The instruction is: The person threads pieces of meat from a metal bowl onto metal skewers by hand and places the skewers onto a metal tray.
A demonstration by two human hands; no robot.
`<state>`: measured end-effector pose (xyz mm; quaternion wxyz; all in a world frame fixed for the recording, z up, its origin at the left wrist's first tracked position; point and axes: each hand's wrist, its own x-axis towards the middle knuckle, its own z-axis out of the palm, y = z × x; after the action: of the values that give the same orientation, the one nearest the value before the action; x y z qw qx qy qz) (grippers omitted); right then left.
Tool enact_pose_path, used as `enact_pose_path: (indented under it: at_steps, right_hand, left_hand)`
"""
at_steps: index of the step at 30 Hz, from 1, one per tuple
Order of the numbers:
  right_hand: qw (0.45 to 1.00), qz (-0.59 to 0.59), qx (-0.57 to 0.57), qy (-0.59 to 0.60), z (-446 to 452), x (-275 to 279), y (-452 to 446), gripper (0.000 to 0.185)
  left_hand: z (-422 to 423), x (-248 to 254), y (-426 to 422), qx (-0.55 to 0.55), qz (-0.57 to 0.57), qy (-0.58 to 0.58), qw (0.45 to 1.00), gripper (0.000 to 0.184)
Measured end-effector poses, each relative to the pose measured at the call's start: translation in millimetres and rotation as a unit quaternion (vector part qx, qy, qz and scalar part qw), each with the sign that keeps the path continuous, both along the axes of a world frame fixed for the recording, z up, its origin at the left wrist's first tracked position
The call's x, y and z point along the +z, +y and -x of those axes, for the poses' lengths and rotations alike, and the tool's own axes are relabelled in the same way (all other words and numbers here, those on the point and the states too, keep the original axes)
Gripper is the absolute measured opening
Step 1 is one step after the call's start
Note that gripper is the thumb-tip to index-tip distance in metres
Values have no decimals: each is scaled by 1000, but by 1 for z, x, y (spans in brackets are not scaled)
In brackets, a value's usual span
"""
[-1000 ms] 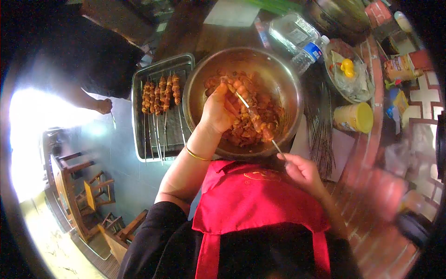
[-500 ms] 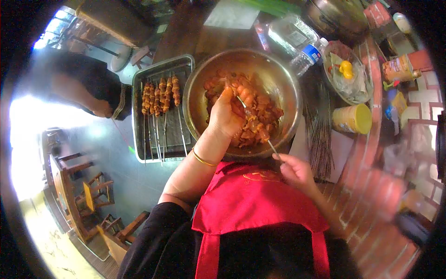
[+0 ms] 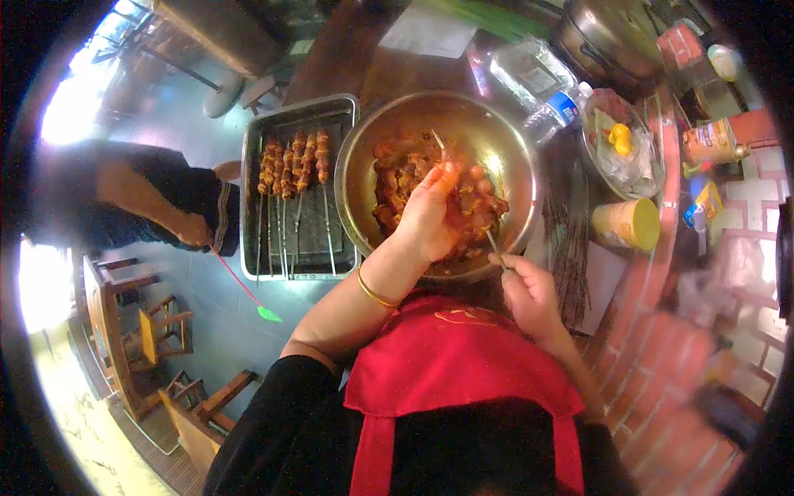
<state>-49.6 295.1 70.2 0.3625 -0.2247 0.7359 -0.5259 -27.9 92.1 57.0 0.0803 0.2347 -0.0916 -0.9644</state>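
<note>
A wide metal bowl (image 3: 519, 183) holds chunks of reddish marinated meat (image 3: 399, 183). Over it, my left hand (image 3: 430, 211) is closed round meat on a skewer (image 3: 438, 139), whose pointed tip sticks out past my fingers. The lower end of that skewer is pinched in my right hand (image 3: 528, 289) at the bowl's near rim. Left of the bowl, a metal tray (image 3: 308, 266) carries several loaded meat skewers (image 3: 306, 157), side by side with their bare ends toward me.
Another person (image 3: 157, 198) at the left holds a red stick with a green end (image 3: 269, 314). Right of the bowl lie bare skewers (image 3: 567, 248), a yellow-lidded tub (image 3: 626, 224), a plate with a plastic bag (image 3: 635, 169) and a water bottle (image 3: 556, 114). Wooden stools (image 3: 198, 430) stand lower left.
My left hand has moved right and slid along the skewer, whose tip now shows beyond it. The other person has shifted, and the green-ended stick has swung toward the tray. The view has shifted slightly.
</note>
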Motion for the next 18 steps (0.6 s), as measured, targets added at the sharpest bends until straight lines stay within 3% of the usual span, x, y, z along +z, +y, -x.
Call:
enact_pose_path:
  at_steps: [3, 6, 9, 10, 12, 13, 14, 15, 16, 17, 18]
  right_hand:
    - [1000, -2, 4, -3, -3, 4, -8, 28]
    - [1000, 23, 4, -12, -10, 5, -23, 26]
    - [997, 65, -1, -53, -12, 10, -54, 28]
    - [996, 62, 0, -58, -11, 17, -70, 28]
    - [984, 77, 3, -157, -11, 30, -110, 26]
    - [971, 75, 23, -225, -13, 36, -136, 25]
    - [960, 55, 39, -270, -20, 48, -165, 24]
    - [947, 35, 83, -308, -25, 44, -191, 25]
    - [949, 29, 91, -300, -35, 29, -222, 27]
    - [934, 8, 91, -345, -48, 25, -250, 27]
    - [937, -41, 110, -329, -60, 5, -275, 23]
  left_hand:
    - [-10, -9, 1, 8, 63, 52, 997, 13]
    - [-19, -11, -6, 14, 32, 109, 993, 20]
    - [-28, -36, -11, 1, 51, 127, 991, 35]
    - [-35, -34, -16, -12, 79, 99, 992, 52]
    - [-39, -57, -26, -1, -39, 132, 990, 72]
    - [-41, -69, -32, -14, -41, 120, 992, 83]
    - [-51, -73, -35, 3, -39, 155, 987, 77]
    - [-33, -128, -8, 133, 108, -54, 984, 69]
    - [-11, -178, 15, 251, 247, -258, 900, 61]
    - [-23, -164, -3, 129, 48, -45, 989, 53]
    - [-37, -139, -24, -7, -158, 170, 973, 46]
